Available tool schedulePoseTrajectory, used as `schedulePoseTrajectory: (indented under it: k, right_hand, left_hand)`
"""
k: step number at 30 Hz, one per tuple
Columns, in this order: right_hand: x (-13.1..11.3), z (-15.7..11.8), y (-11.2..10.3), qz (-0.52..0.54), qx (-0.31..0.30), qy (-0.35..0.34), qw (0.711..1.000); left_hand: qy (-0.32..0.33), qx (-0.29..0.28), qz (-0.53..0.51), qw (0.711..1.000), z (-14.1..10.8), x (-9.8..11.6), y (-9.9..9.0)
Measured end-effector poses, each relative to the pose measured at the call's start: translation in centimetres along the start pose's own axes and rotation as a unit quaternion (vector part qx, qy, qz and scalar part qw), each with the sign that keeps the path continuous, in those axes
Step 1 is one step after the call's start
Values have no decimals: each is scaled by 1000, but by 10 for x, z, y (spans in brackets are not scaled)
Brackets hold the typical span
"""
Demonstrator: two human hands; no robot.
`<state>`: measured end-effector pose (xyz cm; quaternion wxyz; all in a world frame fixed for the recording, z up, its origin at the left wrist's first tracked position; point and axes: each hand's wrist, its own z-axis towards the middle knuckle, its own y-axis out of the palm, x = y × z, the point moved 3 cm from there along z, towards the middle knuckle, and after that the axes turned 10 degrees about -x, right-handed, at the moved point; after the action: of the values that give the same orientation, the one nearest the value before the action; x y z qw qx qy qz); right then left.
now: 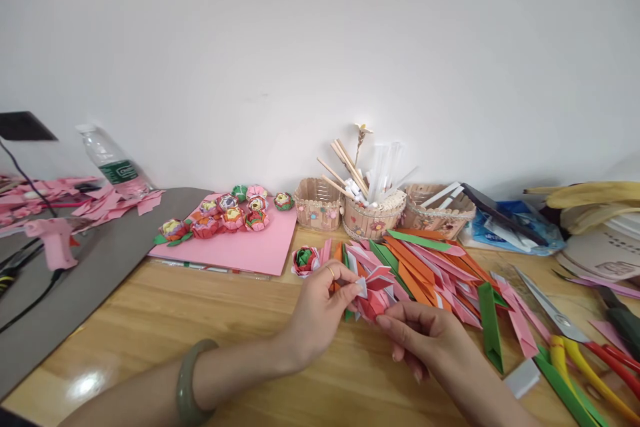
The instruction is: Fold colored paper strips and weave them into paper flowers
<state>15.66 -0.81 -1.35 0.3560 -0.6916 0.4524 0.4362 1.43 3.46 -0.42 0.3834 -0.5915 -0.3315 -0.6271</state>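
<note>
A pink folded paper flower (pixel 374 305) is held between both hands above the wooden table. My left hand (pixel 320 310) pinches a pale paper tip at its upper left side. The fingers of my right hand (pixel 425 337) are closed on the flower's lower right edge. Just behind the left fingers stands a finished-looking paper flower (pixel 304 260) with a green and red centre. To the right of the hands spreads a pile of folded paper strips (pixel 425 267) in orange, pink, white and green.
Several paper flowers (pixel 233 217) rest on a pink sheet (pixel 265 253). Behind are small wooden baskets (pixel 320 213), one with sticks. Scissors (pixel 565 320) lie at right. A pink glue gun (pixel 56 243) and a bottle (pixel 117 170) stand at left.
</note>
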Motion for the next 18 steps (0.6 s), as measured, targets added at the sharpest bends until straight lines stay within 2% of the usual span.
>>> schedulePoseTrajectory:
  k: [10, 18]
  right_hand:
    - [-2, -3, 0, -23, 38, -3, 999]
    - [16, 7, -5, -61, 63, -48, 995]
  left_hand:
    - [-26, 12, -69, 997, 2, 0, 1]
    - [-37, 17, -119, 992, 4, -5, 0]
